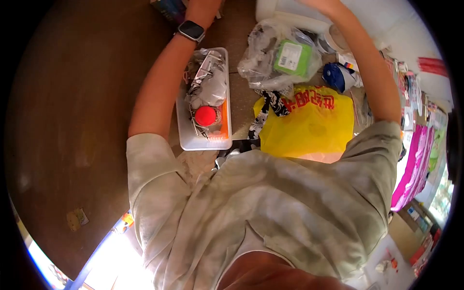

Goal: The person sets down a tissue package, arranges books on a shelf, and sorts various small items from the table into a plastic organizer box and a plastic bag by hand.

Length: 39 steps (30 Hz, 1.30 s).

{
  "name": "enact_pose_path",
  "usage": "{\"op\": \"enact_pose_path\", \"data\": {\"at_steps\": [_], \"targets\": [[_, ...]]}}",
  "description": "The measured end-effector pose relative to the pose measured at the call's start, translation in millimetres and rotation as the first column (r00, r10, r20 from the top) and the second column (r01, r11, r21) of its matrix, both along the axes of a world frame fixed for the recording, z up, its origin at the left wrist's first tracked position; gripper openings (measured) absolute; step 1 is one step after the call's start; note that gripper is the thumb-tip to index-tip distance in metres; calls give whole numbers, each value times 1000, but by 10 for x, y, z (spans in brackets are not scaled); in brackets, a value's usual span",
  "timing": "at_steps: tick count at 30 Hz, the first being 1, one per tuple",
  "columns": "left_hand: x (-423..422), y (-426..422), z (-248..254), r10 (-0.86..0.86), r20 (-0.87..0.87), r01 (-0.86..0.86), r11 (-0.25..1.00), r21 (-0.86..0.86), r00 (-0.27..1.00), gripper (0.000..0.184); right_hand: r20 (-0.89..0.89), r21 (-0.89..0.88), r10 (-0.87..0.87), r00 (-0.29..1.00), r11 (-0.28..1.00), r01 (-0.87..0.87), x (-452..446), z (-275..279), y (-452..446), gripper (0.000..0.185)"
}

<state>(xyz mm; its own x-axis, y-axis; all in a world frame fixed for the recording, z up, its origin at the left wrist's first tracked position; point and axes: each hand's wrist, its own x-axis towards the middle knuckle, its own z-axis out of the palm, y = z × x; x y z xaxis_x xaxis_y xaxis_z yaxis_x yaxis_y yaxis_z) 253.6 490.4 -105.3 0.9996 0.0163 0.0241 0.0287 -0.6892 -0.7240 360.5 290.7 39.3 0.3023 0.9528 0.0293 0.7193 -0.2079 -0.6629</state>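
My left hand (pixel 203 10) reaches up to the top edge, with a watch (pixel 192 30) on its wrist. Its fingers are cut off by the frame. Beside it is a dark bluish box (pixel 170 8), only partly visible; whether the hand touches it I cannot tell. My right hand (pixel 323 3) is almost wholly beyond the top edge, near a white plastic container (pixel 290 10), and its fingers are hidden. Between my forearms stands a white tray (pixel 187 141) holding a red-capped item (pixel 205 116), clear plastic and small metal pieces.
A clear plastic bag (pixel 256 60) holds a green package (pixel 294 58) with a white label. Nearer my chest lie a yellow bag (pixel 309 125) with red characters and a black-and-white patterned cloth (pixel 261 113). A blue-and-white item (pixel 338 77) sits by my right forearm. The brown tabletop (pixel 72 121) stretches left.
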Motion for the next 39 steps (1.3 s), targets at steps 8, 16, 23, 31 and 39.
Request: {"op": "enact_pose_path", "data": {"at_steps": [8, 16, 23, 31, 39], "targets": [[108, 214, -38, -58, 17, 60, 982, -180, 998, 42, -430, -111, -614, 662, 764, 636, -32, -1654, -2026, 70], [90, 215, 32, -30, -39, 24, 991, -133, 999, 48, -560, -428, -738, 378, 648, 630, -576, -1882, -1517, 92], [146, 187, 41, -14, -101, 2, 993, -119, 995, 47, -604, -408, -740, 295, 606, 683, -697, -1902, -1039, 99], [202, 94, -59, 65, -141, -63, 998, 18, 988, 44, -433, -114, -621, 653, 756, 644, -612, -1943, -703, 97], [298, 233, -104, 30, -217, -55, 993, -107, 976, 45, 19, 42, -399, 917, 917, 398, -682, -2030, -236, 98]]}}
